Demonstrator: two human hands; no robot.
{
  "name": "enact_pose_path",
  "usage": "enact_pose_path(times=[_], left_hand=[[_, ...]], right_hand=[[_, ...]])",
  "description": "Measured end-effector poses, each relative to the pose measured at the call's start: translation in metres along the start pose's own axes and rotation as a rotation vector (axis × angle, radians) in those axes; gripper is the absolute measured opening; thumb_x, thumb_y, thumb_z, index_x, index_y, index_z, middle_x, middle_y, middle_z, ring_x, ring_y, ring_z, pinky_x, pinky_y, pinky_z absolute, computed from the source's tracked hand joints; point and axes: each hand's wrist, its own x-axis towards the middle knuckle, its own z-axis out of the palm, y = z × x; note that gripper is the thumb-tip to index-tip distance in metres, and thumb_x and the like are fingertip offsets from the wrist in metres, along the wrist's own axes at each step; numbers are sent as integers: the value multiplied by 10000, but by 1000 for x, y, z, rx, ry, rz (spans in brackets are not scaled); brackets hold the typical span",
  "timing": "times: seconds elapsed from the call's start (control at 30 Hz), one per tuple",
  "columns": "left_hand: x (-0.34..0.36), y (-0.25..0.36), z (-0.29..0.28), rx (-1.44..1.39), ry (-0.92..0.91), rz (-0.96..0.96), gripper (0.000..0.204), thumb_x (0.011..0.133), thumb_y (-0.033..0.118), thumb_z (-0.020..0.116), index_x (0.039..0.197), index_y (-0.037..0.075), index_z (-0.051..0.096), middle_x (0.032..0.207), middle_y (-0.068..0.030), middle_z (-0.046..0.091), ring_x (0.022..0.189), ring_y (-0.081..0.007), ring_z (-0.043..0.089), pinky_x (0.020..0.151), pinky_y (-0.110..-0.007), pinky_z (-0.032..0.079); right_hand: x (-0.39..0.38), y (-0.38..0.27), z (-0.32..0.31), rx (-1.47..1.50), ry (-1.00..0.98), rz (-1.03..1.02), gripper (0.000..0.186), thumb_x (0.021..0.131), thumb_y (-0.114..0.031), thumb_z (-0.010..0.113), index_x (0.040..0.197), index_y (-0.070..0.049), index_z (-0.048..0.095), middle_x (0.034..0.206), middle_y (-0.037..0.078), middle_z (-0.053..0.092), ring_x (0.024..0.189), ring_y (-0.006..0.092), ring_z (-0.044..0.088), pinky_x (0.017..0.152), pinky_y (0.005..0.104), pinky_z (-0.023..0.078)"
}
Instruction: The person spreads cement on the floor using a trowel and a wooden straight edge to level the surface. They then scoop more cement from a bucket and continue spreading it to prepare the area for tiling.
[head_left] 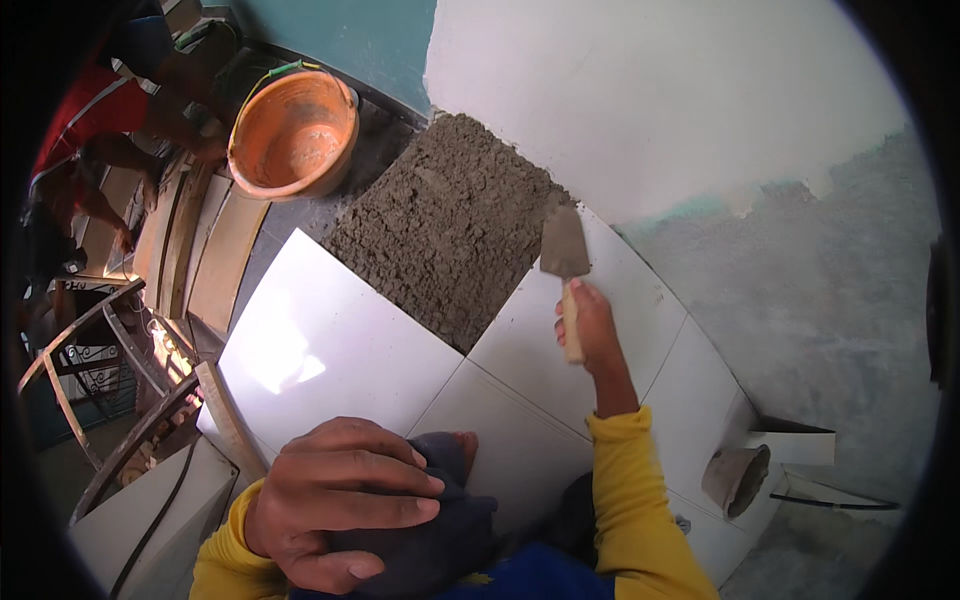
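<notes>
One trowel (567, 247) at the edge of grey mortar (445, 225)

Item: trowel, dull blade, pale wooden handle, at the mortar's right edge beside the wall (680, 110); I cannot tell whether the blade touches. Right hand (594, 328): fingers closed round the handle. Left hand (350, 490): palm down, fingers loosely parted, over a dark-clad knee (470, 515); contact uncertain from where I stand. Mortar: rough bed, bordered by glossy white tiles (330, 330). Beyond it: one orange bucket (252, 150), upright, wire handle. Right side: one small grey pail (722, 480), tilted. Far left: one person in red (92, 115), bent near wooden boards (228, 250).
</notes>
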Motion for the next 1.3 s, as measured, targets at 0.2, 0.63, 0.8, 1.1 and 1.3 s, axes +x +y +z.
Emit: enact_pose_path(times=[0.2, 0.63, 0.8, 1.1, 1.3], left_hand=[[-10, -6, -9, 11, -8, 44, 519, 999, 494, 632, 1120, 25, 819, 1080, -194, 793, 976, -375, 740, 892, -482, 591], [-11, -6, -6, 36, 1, 76, 492, 990, 475, 628, 1114, 39, 819, 1074, -180, 796, 948, -369, 750, 863, -480, 591], [-8, -10, -1, 18, 8, 90, 498, 993, 479, 618, 1113, 39, 819, 1068, -185, 796, 949, -373, 751, 866, -473, 592], [-16, -3, 2, 33, -16, 130, 474, 987, 442, 616, 1118, 31, 812, 1074, -195, 788, 936, -372, 750, 847, -481, 596], [-19, -5, 5, 36, 12, 159, 483, 984, 443, 612, 1111, 22, 811, 1062, -203, 787, 923, -373, 746, 822, -474, 595]], right_hand=[[6, -18, 12, -179, -270, 178, 412, 1127, -425, 487, 1183, -31, 590, 870, 68, 604, 574, 147, 582, 479, 301, 490], [16, -70, -1, -487, -305, 222, 407, 1122, -414, 496, 1033, -27, 585, 765, 80, 607, 537, 174, 580, 467, 335, 487], [-48, -2, 14, -268, -260, 310, 427, 1119, -426, 495, 1131, -7, 575, 779, 99, 594, 548, 185, 579, 488, 344, 515], [-48, -13, 19, -269, -233, 113, 403, 1131, -399, 467, 1145, -14, 585, 795, 85, 612, 564, 169, 591, 525, 331, 528], [-67, -9, 37, -604, -362, 234, 469, 1133, -450, 450, 1173, -6, 594, 787, 81, 616, 581, 156, 607, 520, 326, 523]])
